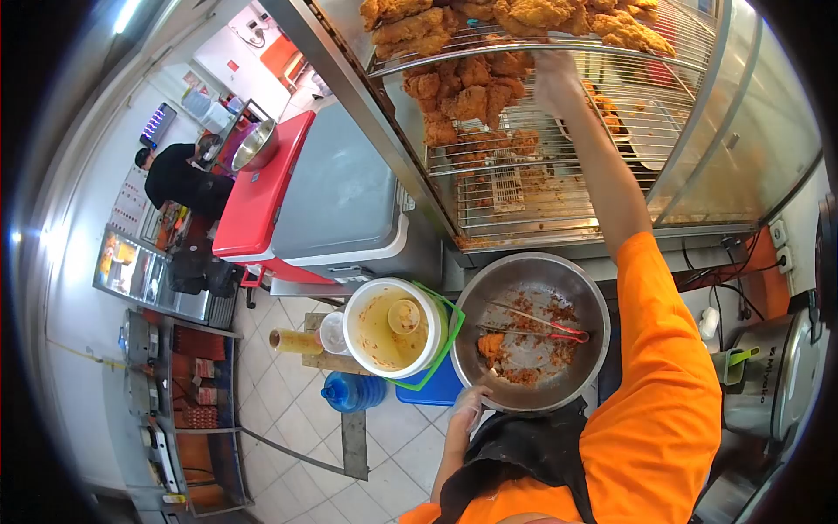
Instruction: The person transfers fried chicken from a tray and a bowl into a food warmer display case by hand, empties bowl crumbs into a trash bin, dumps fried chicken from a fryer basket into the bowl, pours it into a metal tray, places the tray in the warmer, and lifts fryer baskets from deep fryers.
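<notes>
My left hand point(471, 405), in a clear plastic glove, grips the near left rim of a large metal bowl point(595, 371). In this bowl lie fried crumbs, a small piece of fried chicken point(491, 347) and tongs with a red end point(569, 334). My right hand point(556, 83) reaches into a display cabinet, at the upper wire rack point(611, 63); it is blurred and its fingers cannot be made out. Fried chicken point(476, 92) is piled just left of it on the racks. More fried chicken point(415, 33) covers the top rack.
Left of the bowl stands a white bucket point(353, 319) with a cup inside, beside a blue water jug point(353, 390). A grey cooler point(336, 188) and a red cooler point(262, 196) stand further left. Another person point(179, 179) works at the far left. A metal pot point(768, 375) is at right.
</notes>
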`<state>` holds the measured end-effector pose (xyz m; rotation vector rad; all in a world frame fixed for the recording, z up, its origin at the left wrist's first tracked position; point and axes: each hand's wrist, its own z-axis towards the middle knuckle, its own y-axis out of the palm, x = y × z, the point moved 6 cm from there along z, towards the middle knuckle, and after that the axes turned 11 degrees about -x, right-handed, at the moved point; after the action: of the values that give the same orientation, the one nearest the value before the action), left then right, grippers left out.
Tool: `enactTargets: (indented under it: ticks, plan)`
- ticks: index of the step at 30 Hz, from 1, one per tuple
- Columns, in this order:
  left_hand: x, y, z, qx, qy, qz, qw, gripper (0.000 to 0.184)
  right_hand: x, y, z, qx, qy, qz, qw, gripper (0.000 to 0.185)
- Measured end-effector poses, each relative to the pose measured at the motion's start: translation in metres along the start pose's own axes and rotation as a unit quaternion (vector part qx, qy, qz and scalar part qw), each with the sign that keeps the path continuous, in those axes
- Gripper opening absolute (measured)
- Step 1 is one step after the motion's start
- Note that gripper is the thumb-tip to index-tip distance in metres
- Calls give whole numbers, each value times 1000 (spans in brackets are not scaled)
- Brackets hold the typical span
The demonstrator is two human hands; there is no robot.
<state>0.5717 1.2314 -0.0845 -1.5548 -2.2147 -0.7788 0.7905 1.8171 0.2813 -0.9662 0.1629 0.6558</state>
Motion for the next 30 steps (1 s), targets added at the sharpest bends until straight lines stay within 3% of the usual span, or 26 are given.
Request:
enactTargets:
  ticks: [8,13,17,21,24,27,28,29,30]
  plan:
    - [-22,-17,27,-17,-4,36,999,18,17,-27,37,-102,115,-96,984,36]
    - [-35,-19,30,-3,3,-29,1000,16,16,-16,40,-154,130,-111,973,35]
    - [-32,-23,29,-13,11,87,996,23,13,-13,39,-162,123,-115,972,35]
    - [-32,-18,28,-30,-25,29,999,27,11,-10,31,-170,122,-122,970,35]
    - [-25,-24,27,-5,30,184,983,27,9,-16,20,-137,109,-123,977,35]
    - [-23,-22,19,-7,52,118,992,22,-5,-38,-34,-51,93,-135,985,35]
    - [-35,-20,24,-5,-13,-30,999,20,-13,-48,-67,-16,93,-146,985,35]
    - [-9,-1,3,-10,-14,-97,995,17,-23,-62,-100,8,85,-144,986,35]
    - [-33,-17,24,-2,-42,-59,997,17,-30,-67,-137,-2,89,-153,984,35]
